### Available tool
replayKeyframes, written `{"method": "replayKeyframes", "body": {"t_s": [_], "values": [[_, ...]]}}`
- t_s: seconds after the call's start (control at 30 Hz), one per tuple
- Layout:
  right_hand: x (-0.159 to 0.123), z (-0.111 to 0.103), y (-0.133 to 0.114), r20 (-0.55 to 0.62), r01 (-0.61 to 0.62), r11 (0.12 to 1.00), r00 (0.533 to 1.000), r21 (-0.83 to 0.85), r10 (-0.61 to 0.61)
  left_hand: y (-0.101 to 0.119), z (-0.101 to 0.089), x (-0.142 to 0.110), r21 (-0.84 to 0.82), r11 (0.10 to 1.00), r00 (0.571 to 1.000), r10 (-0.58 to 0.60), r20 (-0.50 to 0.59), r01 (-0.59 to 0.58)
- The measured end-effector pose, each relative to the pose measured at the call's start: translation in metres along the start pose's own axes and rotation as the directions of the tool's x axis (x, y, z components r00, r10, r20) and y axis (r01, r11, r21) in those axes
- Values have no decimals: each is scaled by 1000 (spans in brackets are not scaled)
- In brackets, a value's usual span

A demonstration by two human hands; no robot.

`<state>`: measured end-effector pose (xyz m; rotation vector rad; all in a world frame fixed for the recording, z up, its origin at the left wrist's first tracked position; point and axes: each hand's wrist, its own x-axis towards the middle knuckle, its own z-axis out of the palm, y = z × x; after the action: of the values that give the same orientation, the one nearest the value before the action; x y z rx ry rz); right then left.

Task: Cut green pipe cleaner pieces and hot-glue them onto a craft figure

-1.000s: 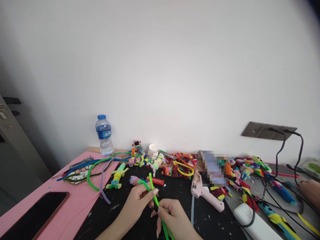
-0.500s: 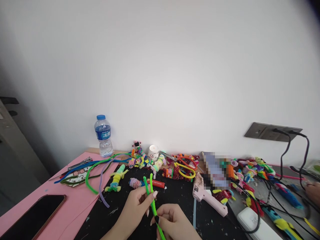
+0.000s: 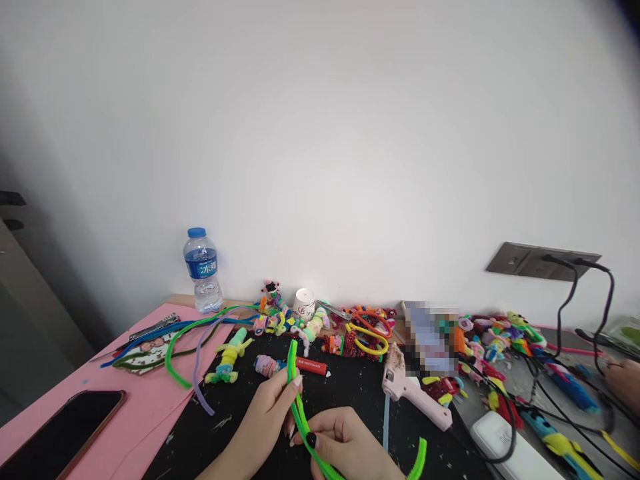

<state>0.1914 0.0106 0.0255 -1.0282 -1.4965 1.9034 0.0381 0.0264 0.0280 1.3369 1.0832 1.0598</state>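
Observation:
Two green pipe cleaners (image 3: 300,415), one a lighter lime, run side by side between my hands. Their upper ends meet above my left hand (image 3: 267,415), which pinches them between thumb and fingers. Lower down, my right hand (image 3: 346,441) grips the same strands, its thumb pressed on them. A lime-green end (image 3: 419,457) curves up to the right of my right hand; its link to the strands is out of view. Behind my left hand lie a small purple-and-pink fuzzy piece (image 3: 270,366) and a red lighter-like stick (image 3: 311,366).
A pink glue gun (image 3: 417,400) lies right of my hands on the black mat (image 3: 210,440). Scissors (image 3: 367,340), fuzzy figures (image 3: 229,357), a paper cup (image 3: 304,303) and a water bottle (image 3: 202,270) stand behind. A phone (image 3: 65,433) lies left; another person's hand (image 3: 623,380) shows right.
The pipe cleaners' upper ends, spread apart before, now sit together. A lime-green end has come into view right of my right hand. The view has shifted slightly.

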Motion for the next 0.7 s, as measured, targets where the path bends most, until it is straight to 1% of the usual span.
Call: {"method": "replayKeyframes", "body": {"t_s": [0.07,0.13,0.23,0.3,0.37,0.5,0.6,0.7], "values": [[0,-2,3,31,9,1000,999,19,-10,-2,1,-1,7,1000,1000,-3,-18,3],[0,-3,5,60,21,999,998,34,-23,-4,1,-1,50,999,1000,-8,-29,9],[2,-5,6,66,21,998,998,51,-25,-5,-1,-1,125,992,999,24,-34,-20],[4,-5,4,30,3,998,1000,57,-4,-4,-3,-1,152,987,998,55,-38,-49],[4,-4,1,-20,-32,998,999,54,33,-2,-4,0,168,984,997,61,-42,-53],[1,-3,-7,-85,-82,996,993,37,85,1,-7,2,155,988,998,-7,-60,17],[-3,-8,-14,-148,-66,997,987,26,69,1,-8,3,125,991,996,-31,-85,42],[-8,-16,-27,-248,-8,1000,969,13,11,3,-9,3,120,992,987,-21,-159,40]]}}
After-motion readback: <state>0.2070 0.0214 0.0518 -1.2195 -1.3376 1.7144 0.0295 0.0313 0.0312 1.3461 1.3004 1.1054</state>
